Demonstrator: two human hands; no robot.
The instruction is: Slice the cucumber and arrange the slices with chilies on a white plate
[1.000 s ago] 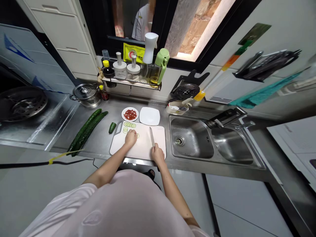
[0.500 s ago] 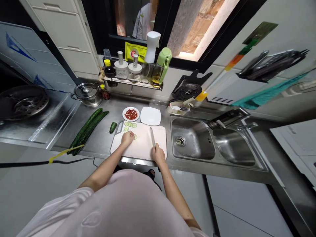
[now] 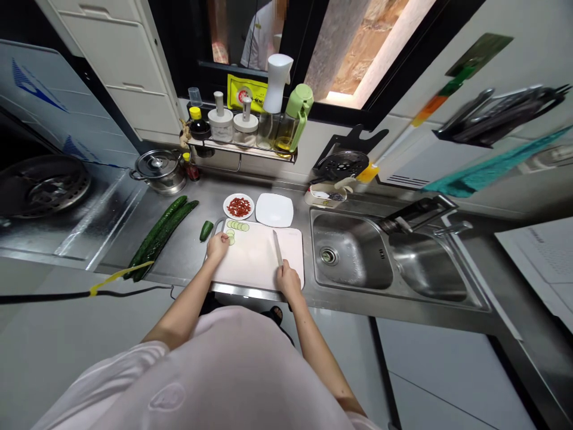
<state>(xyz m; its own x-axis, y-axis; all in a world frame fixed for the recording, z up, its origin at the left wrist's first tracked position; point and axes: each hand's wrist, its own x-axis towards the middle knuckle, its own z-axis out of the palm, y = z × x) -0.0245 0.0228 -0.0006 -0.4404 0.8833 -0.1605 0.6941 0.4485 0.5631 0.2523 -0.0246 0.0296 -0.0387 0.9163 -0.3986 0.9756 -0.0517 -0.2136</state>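
Note:
My right hand (image 3: 289, 279) is wrapped round the handle of a kitchen knife (image 3: 277, 246), whose blade points away over the right part of a white cutting board (image 3: 250, 266). At the board's left side my left hand (image 3: 218, 246) is closed, its fingertips pinching the edge of a thin cucumber slice (image 3: 231, 240). Just beyond it, more slices overlap in a short row (image 3: 238, 226) along the board's far edge, with another slice partly under the held one. A stub of cucumber (image 3: 206, 230) lies on the counter left of the board.
Behind the board stand a plate of chopped red pieces (image 3: 239, 206) and a white square plate (image 3: 274, 210). Long cucumbers (image 3: 163, 239) lie to the left, near a lidded pot (image 3: 160, 172). A double sink (image 3: 353, 251) is on the right; a shelf of bottles (image 3: 242, 149) hangs behind.
My left hand has moved left and slightly away from me, carrying a cucumber slice from mid-board to the other slices. My right hand and the knife have stayed nearly still.

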